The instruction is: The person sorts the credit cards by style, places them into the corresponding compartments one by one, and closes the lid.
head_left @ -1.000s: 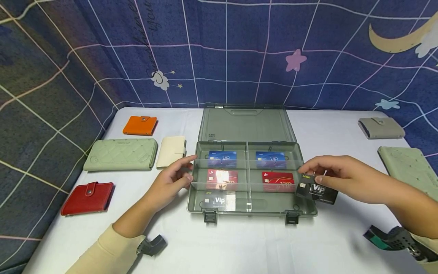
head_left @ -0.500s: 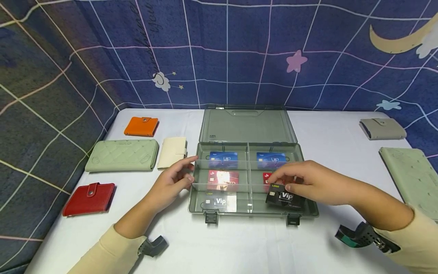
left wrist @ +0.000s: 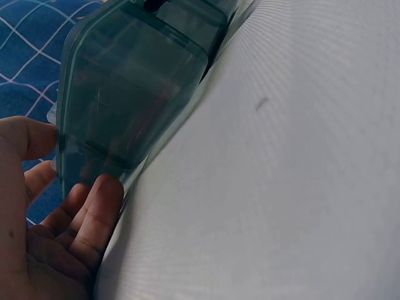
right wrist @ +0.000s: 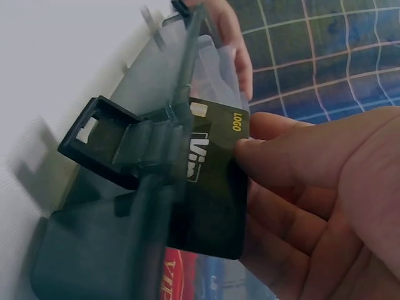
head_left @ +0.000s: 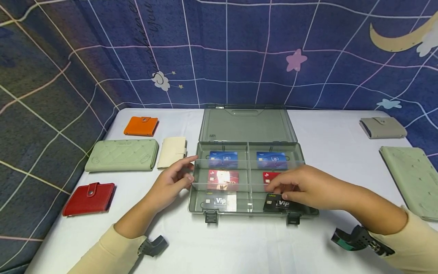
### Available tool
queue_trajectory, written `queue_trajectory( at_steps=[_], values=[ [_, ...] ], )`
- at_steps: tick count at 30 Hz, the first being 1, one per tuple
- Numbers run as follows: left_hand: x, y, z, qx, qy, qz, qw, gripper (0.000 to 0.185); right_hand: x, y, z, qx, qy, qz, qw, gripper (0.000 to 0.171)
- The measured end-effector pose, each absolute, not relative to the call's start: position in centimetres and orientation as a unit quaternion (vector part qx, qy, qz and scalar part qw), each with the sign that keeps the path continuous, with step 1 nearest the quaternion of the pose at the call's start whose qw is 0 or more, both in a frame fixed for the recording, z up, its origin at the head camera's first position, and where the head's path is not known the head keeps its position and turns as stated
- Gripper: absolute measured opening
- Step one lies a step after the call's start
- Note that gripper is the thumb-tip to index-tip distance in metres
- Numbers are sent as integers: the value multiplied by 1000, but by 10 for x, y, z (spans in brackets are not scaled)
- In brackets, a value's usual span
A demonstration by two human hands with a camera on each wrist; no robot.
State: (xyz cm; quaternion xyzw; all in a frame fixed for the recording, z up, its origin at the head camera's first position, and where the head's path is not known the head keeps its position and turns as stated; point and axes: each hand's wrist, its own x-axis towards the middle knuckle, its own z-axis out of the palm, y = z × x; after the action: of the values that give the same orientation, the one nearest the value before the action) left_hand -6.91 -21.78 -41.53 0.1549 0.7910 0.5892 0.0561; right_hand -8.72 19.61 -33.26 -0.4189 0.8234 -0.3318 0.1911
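My right hand [head_left: 308,188] pinches a black VIP card [head_left: 278,203] by its edge, at the front right compartment of the grey see-through box [head_left: 253,214]. In the right wrist view, thumb and fingers grip the card [right wrist: 215,206], its lower side behind the box's front wall. My left hand [head_left: 172,182] rests its fingertips on the box's left side, as the left wrist view shows against the wall [left wrist: 125,81]. Inside lie two blue cards [head_left: 223,159] at the back, two red cards [head_left: 223,179] in the middle and another black card [head_left: 219,201] front left. My right fingers partly cover the right red card.
Left of the box lie an orange wallet [head_left: 141,126], a long green wallet [head_left: 121,155], a cream wallet [head_left: 171,152] and a red wallet [head_left: 89,199]. On the right are a grey wallet [head_left: 383,127] and a green wallet [head_left: 410,179]. The raised lid [head_left: 246,123] stands behind.
My right hand has carried the black card left from beside the box to over the front right compartment, then lowered it. The left hand has stayed at the box's side.
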Motion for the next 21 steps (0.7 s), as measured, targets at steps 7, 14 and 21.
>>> queue_trajectory(
  at_steps=[7,14,21],
  values=[
    [-69,-217,-415,157,790,590,57,56,-88,197,-336,-419,815,-350,194,39],
    [-69,-218,-414,163,793,585,54,56,-87,206,-332,-392,804,-383,230,39],
    [-69,-217,-413,162,795,582,51,56,-86,215,-334,-413,801,-389,192,36]
  ],
)
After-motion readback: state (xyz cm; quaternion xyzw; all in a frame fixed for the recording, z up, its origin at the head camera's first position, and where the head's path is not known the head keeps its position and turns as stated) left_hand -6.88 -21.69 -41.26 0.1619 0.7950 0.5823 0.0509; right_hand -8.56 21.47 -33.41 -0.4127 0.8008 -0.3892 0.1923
